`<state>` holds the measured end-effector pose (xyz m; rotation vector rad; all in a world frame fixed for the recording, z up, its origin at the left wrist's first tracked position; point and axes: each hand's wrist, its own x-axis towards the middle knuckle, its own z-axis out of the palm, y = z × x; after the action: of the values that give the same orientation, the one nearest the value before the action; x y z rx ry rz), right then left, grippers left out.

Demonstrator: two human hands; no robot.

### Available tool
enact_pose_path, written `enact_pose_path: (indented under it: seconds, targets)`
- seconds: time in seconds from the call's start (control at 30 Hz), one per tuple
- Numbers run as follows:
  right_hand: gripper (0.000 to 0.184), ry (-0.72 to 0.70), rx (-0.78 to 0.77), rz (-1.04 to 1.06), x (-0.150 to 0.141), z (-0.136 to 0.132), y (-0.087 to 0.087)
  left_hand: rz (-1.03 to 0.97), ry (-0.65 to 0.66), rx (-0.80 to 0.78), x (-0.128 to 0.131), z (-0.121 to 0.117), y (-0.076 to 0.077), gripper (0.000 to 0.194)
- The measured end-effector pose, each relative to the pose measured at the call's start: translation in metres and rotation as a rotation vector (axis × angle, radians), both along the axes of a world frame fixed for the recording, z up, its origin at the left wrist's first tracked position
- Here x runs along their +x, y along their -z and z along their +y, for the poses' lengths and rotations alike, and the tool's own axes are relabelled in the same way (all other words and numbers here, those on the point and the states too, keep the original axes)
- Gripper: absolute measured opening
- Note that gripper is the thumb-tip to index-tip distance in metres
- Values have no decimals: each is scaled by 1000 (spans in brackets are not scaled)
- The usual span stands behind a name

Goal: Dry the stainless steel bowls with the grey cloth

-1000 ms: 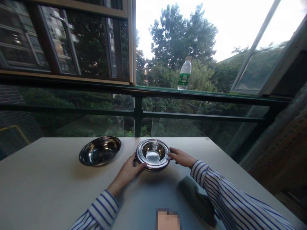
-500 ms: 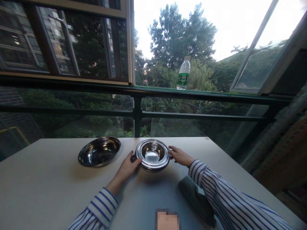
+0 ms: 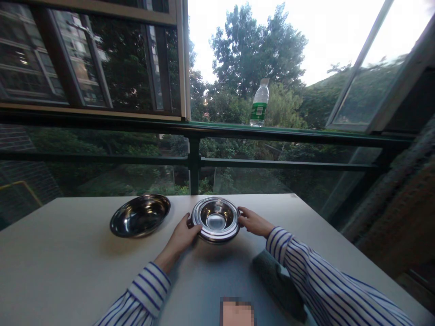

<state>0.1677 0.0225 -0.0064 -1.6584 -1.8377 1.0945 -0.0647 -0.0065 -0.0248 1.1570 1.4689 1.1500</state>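
Observation:
A stack of shiny metal bowls [image 3: 215,232], nested with several concentric rims showing, is near the far edge of the white table. My left hand [image 3: 183,233] grips its left side, thumb on the near rim and fingers round the outside. On the opposite side my right hand [image 3: 254,221] has its thumb and fingers against the rim, closed on it. A larger metal bowl [image 3: 140,216] sits to the left, apart from my hands. Beneath my right forearm lies a dark grey-green cloth [image 3: 277,283], partly covered by the striped sleeve.
The white table [image 3: 68,267] ends at a dark green railing [image 3: 224,131] with glass panels. A plastic bottle with a green label [image 3: 259,108] stands on the top rail, before an open window. A curtain [image 3: 401,217] hangs at the right.
My right hand has closed in slightly on the right rim of the bowl stack. The stack, the larger bowl and the cloth have stayed practically where they were.

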Motion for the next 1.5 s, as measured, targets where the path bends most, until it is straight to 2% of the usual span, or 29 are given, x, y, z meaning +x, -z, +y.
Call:
enact_pose_path:
  seconds: [0.27, 0.5, 0.77, 0.97, 1.23, 1.5]
  targets:
    - [31, 16, -51, 24, 0, 2, 0, -30, 18, -45, -6, 2, 7, 80]
    - [31, 31, -93, 59, 1, 1, 1, -129, 107, -77, -9, 3, 12, 56]
    - [31, 102, -121, 99, -1, 3, 1, -199, 111, -70, -9, 0, 8, 44]
    - [31, 173, -190, 169, -4, 1, -1, -258, 46, -100, -11, 4, 9, 39]
    - [29, 156, -192, 222, -8, 2, -2, -339, 19, -165, -12, 9, 7, 31]
    - [29, 167, -167, 209, -4, -5, -5, -347, 68, -140, -5, 5, -7, 29]
